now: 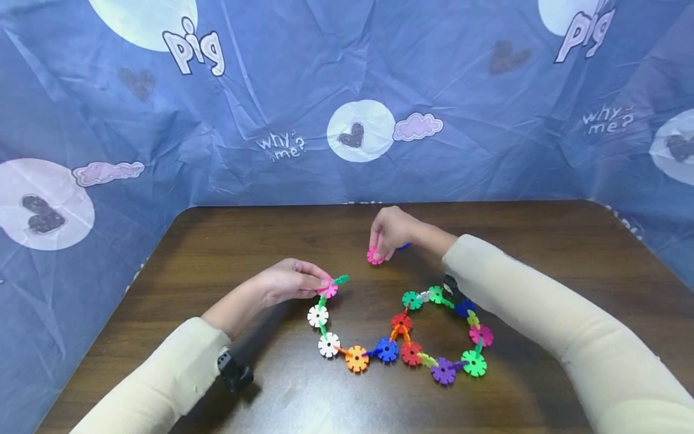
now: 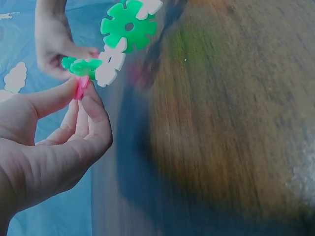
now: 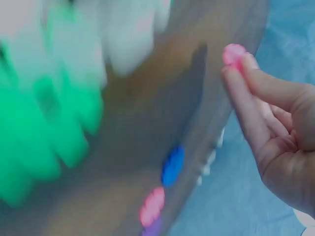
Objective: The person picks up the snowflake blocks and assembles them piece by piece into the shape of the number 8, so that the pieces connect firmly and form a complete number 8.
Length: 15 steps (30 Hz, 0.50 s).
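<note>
My left hand pinches a pink notched disc near the left end of a chain of interlocking flower-shaped discs. A green disc sticks up edge-on from that pink one. From there the chain runs down through a white disc and an orange disc, then joins a closed loop on the right, where a purple disc sits. Farther back, my right hand holds a separate pink disc between thumb and fingertips. The right wrist view shows this pink disc apart from the chain.
Behind the right hand, a blue disc, a pink disc and a purple disc lie on the table. The brown wooden tabletop ends at a blue printed cloth. My right forearm passes above the loop.
</note>
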Tool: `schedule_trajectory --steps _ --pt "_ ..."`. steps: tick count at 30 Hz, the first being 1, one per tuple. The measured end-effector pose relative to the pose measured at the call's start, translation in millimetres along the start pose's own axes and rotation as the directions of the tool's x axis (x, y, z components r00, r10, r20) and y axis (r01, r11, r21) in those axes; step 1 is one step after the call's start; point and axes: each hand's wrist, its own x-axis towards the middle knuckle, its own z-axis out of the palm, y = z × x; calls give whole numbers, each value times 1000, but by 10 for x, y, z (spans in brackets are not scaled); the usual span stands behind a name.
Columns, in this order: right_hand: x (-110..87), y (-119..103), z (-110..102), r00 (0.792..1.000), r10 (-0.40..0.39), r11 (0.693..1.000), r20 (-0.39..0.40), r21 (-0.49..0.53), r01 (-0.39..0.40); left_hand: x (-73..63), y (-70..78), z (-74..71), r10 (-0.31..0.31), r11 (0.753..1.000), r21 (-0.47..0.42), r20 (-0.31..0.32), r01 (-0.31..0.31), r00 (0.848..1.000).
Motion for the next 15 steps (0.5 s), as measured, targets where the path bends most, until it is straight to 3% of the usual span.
schedule_trajectory --steps 2,4,6,8,15 --pt "-92 -68 67 998 57 975 16 216 -59 -1 2 2 6 1000 4 1 -6 1000" --pt "-187 -141 137 993 115 911 18 396 -112 -5 8 1 9 1000 8 1 -9 1000" --pt "-268 -198 201 987 162 847 5 513 -142 -6 9 -3 6 1000 9 -7 -6 1000" --pt "-331 -249 253 981 191 808 -23 572 -144 -10 7 -9 7 1000 11 -15 -7 1000" --pt "-440 -301 395 967 248 739 -60 657 -149 -34 16 -1 21 1000 0 0 -21 1000"
